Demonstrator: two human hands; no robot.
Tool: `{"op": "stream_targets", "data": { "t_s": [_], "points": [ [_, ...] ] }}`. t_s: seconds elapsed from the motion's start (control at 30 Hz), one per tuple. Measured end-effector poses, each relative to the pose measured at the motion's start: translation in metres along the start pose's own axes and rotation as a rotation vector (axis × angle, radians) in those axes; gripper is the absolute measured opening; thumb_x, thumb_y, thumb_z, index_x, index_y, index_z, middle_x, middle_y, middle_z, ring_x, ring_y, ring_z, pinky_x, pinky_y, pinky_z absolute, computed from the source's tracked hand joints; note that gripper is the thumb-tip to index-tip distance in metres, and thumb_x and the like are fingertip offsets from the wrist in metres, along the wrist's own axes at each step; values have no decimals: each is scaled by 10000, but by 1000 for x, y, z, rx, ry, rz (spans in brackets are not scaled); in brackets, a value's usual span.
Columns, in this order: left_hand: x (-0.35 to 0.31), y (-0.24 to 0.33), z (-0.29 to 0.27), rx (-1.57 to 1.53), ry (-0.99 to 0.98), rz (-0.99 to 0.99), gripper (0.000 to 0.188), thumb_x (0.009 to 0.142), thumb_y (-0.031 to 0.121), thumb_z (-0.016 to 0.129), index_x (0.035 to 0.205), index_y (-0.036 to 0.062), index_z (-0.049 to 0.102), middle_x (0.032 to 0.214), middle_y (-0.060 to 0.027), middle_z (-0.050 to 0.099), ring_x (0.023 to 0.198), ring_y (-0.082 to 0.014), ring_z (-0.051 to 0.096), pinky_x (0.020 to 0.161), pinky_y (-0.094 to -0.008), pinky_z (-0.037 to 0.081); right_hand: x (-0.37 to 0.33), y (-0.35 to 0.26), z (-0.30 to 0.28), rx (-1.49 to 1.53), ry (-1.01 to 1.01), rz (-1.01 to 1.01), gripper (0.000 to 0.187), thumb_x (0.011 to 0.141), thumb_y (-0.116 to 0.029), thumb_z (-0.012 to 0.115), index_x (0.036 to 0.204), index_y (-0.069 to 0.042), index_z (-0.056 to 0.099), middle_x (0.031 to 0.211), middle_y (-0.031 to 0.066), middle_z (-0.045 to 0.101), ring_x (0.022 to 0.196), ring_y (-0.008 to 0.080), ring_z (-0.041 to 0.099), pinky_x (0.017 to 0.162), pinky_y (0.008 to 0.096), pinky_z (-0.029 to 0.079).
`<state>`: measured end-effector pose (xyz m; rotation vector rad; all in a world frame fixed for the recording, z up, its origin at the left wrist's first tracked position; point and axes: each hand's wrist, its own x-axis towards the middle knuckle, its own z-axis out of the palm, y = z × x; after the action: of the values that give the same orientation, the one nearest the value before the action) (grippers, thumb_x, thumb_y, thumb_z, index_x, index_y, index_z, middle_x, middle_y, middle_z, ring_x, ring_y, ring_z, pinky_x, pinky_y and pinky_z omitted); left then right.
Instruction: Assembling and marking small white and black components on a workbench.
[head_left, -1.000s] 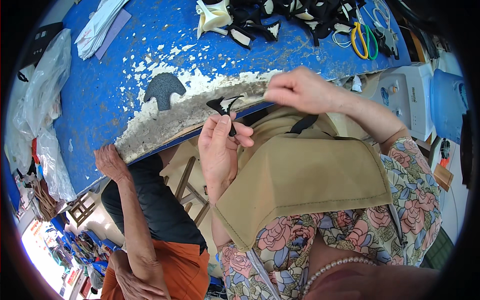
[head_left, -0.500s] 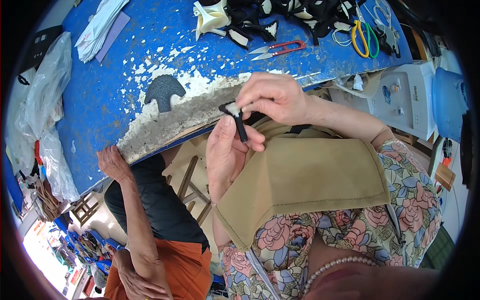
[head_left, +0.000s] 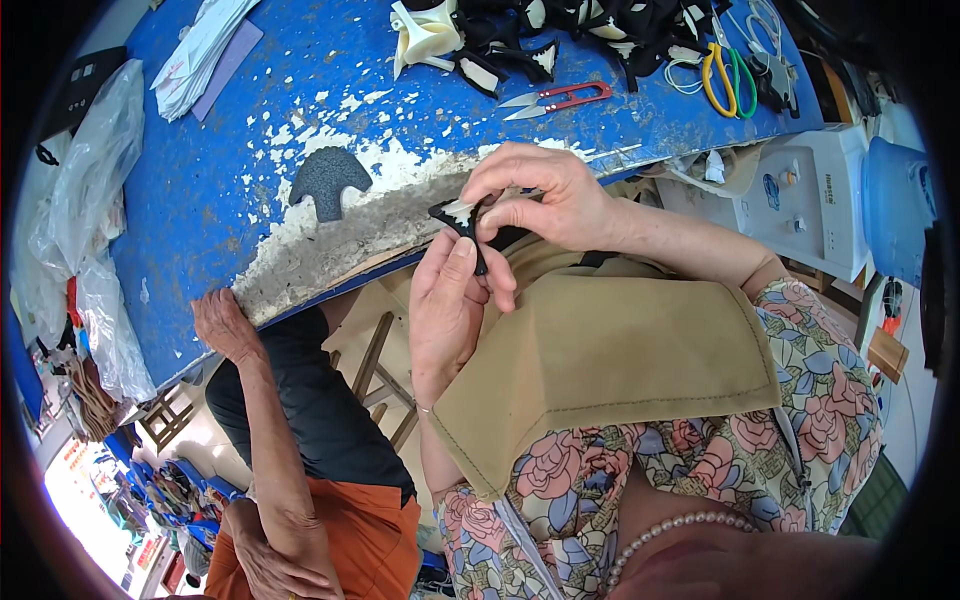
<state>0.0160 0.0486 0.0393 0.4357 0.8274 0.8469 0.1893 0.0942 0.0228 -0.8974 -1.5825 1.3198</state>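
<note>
Between my hands, just off the table's front edge, is a small T-shaped piece (head_left: 461, 213) with a cream-white face and black covering round it. My left hand (head_left: 452, 300) grips its narrow black stem between thumb and fingers. The thumb and fingers of my right hand (head_left: 545, 197) pinch the wide end at its right side. To the left on the worn table edge lies a flat dark grey foam piece (head_left: 328, 180) of a similar T shape, touched by neither hand.
The blue table (head_left: 200, 220) has peeling paint. Farther back lie red-handled thread snips (head_left: 570, 95), scissors (head_left: 722, 80), a cream plastic part (head_left: 425, 38) and several black-covered pieces (head_left: 540, 55). A co-worker's hand (head_left: 226, 325) rests on the front edge at left, near plastic bags (head_left: 95, 190).
The held piece has turned slightly, and its stem is more covered by my left fingers. My right fingers have shifted a little left along the wide end.
</note>
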Motion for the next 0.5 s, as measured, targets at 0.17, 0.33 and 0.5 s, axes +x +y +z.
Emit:
{"op": "stream_targets", "data": {
  "t_s": [0.17, 0.33, 0.5],
  "points": [
    [-4, -2, 1, 67, -8, -17, 234, 977, 207, 387, 1055, 8, 482, 695, -75, 558, 532, -117, 495, 498, -222, 412, -3, 1, 5, -11, 14, 94, 143, 775, 13, 650, 913, -21, 634, 929, 82, 603, 870, 178, 585, 744, 288, 471],
    [-2, 3, -4, 183, 13, 40, 241, 969, 209, 404, 1060, -1, 478, 684, -72, 533, 519, -125, 469, 506, -230, 408, 0, -8, -12, 353, -34, 247, 453, 771, 24, 646, 1202, -28, 520, 1107, 119, 603, 798, 129, 606, 738, 266, 497],
    [-6, 0, -6, 439, -41, 207, 200, 955, 127, 430, 1050, -22, 525, 790, -74, 599, 643, -115, 547, 632, -237, 456, 10, -13, -25, 253, -132, 494, 371, 924, -226, 531, 1249, -51, 501, 1038, 40, 607, 623, 38, 513, 561, 180, 440]
  ]
}}
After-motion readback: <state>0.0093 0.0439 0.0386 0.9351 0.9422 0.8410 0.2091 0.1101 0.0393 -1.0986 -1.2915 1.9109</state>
